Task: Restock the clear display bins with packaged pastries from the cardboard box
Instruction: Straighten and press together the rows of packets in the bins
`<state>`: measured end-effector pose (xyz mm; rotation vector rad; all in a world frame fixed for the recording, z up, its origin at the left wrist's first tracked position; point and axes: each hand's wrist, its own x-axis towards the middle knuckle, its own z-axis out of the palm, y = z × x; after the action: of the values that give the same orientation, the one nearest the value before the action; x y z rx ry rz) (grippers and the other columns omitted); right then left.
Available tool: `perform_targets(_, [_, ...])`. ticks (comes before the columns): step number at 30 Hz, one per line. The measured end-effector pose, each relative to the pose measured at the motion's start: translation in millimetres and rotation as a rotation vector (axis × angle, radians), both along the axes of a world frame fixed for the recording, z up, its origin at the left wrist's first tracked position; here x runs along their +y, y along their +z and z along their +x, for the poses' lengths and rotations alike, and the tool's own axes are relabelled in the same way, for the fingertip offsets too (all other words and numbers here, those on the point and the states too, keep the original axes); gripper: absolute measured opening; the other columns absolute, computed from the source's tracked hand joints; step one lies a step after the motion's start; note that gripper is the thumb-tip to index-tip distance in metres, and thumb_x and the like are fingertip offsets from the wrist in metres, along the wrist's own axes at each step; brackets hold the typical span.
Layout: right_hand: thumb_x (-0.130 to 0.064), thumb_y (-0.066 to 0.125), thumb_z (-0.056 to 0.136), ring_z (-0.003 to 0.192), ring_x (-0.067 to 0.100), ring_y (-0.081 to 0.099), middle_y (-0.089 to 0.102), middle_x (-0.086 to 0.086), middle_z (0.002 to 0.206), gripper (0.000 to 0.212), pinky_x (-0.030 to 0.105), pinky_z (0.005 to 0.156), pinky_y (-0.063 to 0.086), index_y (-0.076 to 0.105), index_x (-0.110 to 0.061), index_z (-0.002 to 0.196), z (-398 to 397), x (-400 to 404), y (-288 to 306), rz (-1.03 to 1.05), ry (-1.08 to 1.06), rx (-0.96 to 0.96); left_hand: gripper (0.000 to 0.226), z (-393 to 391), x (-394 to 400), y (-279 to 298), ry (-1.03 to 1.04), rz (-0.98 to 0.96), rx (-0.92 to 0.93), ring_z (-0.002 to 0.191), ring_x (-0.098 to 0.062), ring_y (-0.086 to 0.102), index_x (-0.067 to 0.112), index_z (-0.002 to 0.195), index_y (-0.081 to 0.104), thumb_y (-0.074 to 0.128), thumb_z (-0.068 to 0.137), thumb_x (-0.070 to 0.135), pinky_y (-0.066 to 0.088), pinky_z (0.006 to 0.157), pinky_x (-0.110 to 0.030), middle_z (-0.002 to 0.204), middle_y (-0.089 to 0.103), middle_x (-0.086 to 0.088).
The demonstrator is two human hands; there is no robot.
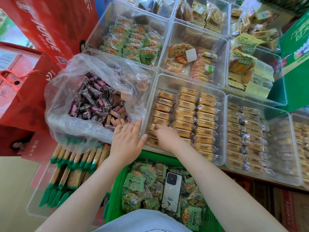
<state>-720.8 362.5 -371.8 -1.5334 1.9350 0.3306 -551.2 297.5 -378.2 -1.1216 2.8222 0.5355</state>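
**Q:** Shop counter seen from above: what covers it?

**A:** Rows of clear display bins. The bin nearest the hands holds three columns of golden packaged pastries, laid flat and tightly stacked. The bin to its right carries similar packs. Farther bins hold green-wrapped rounds and mixed biscuits.

**Q:** Where do the hands lie?

**A:** The right hand reaches into the near-left corner of the pastry bin, its fingers curled down among the packs of the left column. They appear to pinch one pack, though the grip itself is hidden behind the knuckles. The left hand rests beside it, fingers straight and released, touching the bin's left wall and the edge of a clear plastic bag.

**Q:** What does the bag contain?

**A:** Small dark and pink wrapped sweets.

**Q:** And nearer the person?

**A:** A green plastic basket of green-labelled packs, with a white phone lying on top. Red gift boxes stand at left.
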Motion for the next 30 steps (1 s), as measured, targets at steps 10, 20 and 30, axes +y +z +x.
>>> perform_targets(10, [0.002,0.048,0.093,0.133,0.030,0.040,0.041,0.007,0.150,0.063,0.045,0.107,0.043,0.041,-0.018,0.152,-6.3,-6.0,-3.3,-0.096,-0.082,-0.019,0.071,-0.3,-0.4,-1.6,0.002,-0.006,-0.006,0.126,-0.025,0.055,0.010,0.153,0.037,0.018,0.100,0.053,0.035,0.107,-0.047,0.135,0.061,-0.006])
perform_targets(20, [0.003,0.045,0.091,0.134,0.029,0.041,0.038,0.001,0.158,0.056,0.046,0.108,0.044,0.055,-0.015,0.143,-10.2,-5.1,-2.6,0.041,0.081,0.040,0.069,0.5,0.4,0.0,0.006,-0.009,0.011,0.124,-0.025,0.056,0.010,0.152,0.039,0.021,0.101,0.052,0.036,0.105,-0.046,0.134,0.062,-0.006])
perform_targets(30, [-0.002,0.049,0.095,0.128,0.031,0.042,0.037,0.008,0.151,0.068,0.043,0.102,0.045,0.031,-0.026,0.157,-10.1,-6.9,1.3,-0.051,0.078,0.064,0.066,-0.1,0.2,-3.3,0.008,-0.038,0.018,0.119,-0.024,0.059,0.009,0.150,0.043,0.026,0.101,0.050,0.039,0.101,-0.045,0.129,0.065,-0.006])
